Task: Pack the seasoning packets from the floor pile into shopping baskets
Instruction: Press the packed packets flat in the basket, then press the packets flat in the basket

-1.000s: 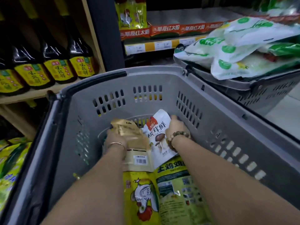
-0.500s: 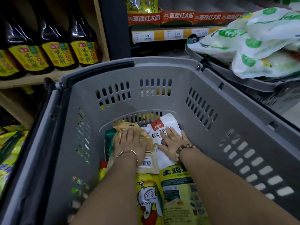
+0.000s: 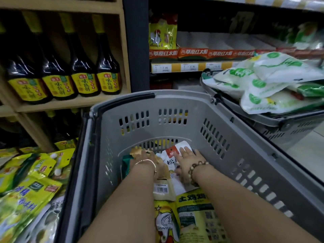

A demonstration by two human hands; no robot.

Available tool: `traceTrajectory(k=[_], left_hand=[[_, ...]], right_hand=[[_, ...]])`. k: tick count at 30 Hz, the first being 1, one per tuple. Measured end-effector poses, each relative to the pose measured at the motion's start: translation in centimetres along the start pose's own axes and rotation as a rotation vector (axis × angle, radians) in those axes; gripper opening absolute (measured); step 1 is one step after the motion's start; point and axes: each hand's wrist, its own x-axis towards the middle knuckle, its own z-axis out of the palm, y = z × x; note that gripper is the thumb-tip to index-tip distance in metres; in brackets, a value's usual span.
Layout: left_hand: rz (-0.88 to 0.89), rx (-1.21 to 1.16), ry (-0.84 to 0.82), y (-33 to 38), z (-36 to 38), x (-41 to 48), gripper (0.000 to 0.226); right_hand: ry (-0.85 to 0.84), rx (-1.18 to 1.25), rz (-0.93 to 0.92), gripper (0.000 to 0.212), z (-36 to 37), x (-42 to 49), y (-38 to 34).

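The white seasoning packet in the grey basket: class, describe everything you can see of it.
The white packet is a glossy pouch with a red logo near its top corner and dark characters below. It lies face up on the bottom of the grey basket, at the far end. The right hand rests on it with straight fingers, hiding much of it. A tan packet borders its left edge, a yellow chicken-print packet its near end.

Floor (image 3: 305,155): carrying a grey basket (image 3: 175,109), a second basket (image 3: 289,128) just beside it at right, and piled yellow seasoning packets (image 3: 26,186) at left. Wooden shelf (image 3: 70,103): bearing dark bottles (image 3: 84,71) standing upright in a row.
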Motion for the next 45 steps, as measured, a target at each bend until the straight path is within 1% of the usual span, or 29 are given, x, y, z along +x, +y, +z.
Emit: traceTrajectory(k=[2, 4, 6, 8, 10, 12, 15, 18, 21, 23, 26, 28, 31, 35, 38, 41, 43, 45], left_hand=[[0.001, 0.029, 0.013, -0.6, -2.6, -0.7, 0.060], [-0.009, -0.092, 0.073, -1.1, -5.1, -2.0, 0.058], [0.014, -0.200, 0.185, -1.4, -8.0, -3.9, 0.059], [0.065, -0.241, 0.308, -2.1, -10.6, -6.0, 0.058], [0.103, -0.263, 0.433, -3.7, -12.1, -8.3, 0.052], [0.114, -0.292, 0.536, -6.2, -12.6, -10.7, 0.049], [0.120, -0.243, 0.658, -11.0, -11.7, -14.4, 0.047], [0.061, -0.256, 0.716, -16.3, -10.1, -17.4, 0.046], [-0.019, -0.298, 0.749, -21.4, -8.3, -20.2, 0.051], [-0.067, -0.341, 0.773, -24.4, -7.0, -21.8, 0.051], [-0.153, -0.399, 0.788, -28.4, -4.9, -23.4, 0.051], [-0.215, -0.428, 0.789, -31.3, -2.7, -24.1, 0.051], [-0.285, -0.493, 0.765, -34.6, 1.3, -24.6, 0.051], [-0.365, -0.557, 0.658, -37.0, 7.5, -24.3, 0.051], [-0.438, -0.651, 0.586, -38.0, 12.1, -23.2, 0.049], [-0.467, -0.729, 0.549, -38.2, 16.1, -21.9, 0.041], [-0.474, -0.765, 0.525, -38.1, 18.3, -21.0, 0.042], [-0.505, -0.803, 0.493, -37.8, 20.1, -20.2, 0.046]], right_hand=[[0.076, 0.051, 0.011, 0.064, -1.9, -0.8, -0.2], [0.136, 0.131, 0.035, 0.062, -3.7, -1.7, -0.7], [0.167, 0.207, 0.060, 0.064, -5.4, -2.4, -1.3], [0.201, 0.252, 0.074, 0.065, -7.4, -3.2, -2.1], [0.270, 0.264, 0.068, 0.067, -9.5, -4.2, -3.1], [0.347, 0.249, 0.044, 0.069, -11.5, -5.2, -4.5], [0.412, 0.236, -0.024, 0.069, -14.2, -6.6, -8.0], [0.467, 0.218, -0.116, 0.068, -16.3, -7.8, -12.8], [0.535, 0.178, -0.233, 0.067, -17.9, -8.3, -18.6], [0.537, 0.160, -0.298, 0.068, -18.5, -8.3, -22.6], [0.522, 0.135, -0.367, 0.067, -18.4, -7.7, -28.3], [0.492, 0.129, -0.418, 0.065, -17.2, -7.3, -32.4], [0.449, 0.145, -0.475, 0.059, -13.4, -6.6, -37.0], [0.299, 0.112, -0.514, 0.059, -7.3, -5.6, -40.1], [0.237, 0.110, -0.501, 0.055, -3.3, -4.4, -41.0], [0.171, 0.187, -0.454, 0.054, 0.2, -3.1, -41.6], [0.117, 0.269, -0.394, 0.050, 2.7, -1.8, -41.8], [0.072, 0.428, -0.298, 0.044, 5.0, -0.8, -41.6]])
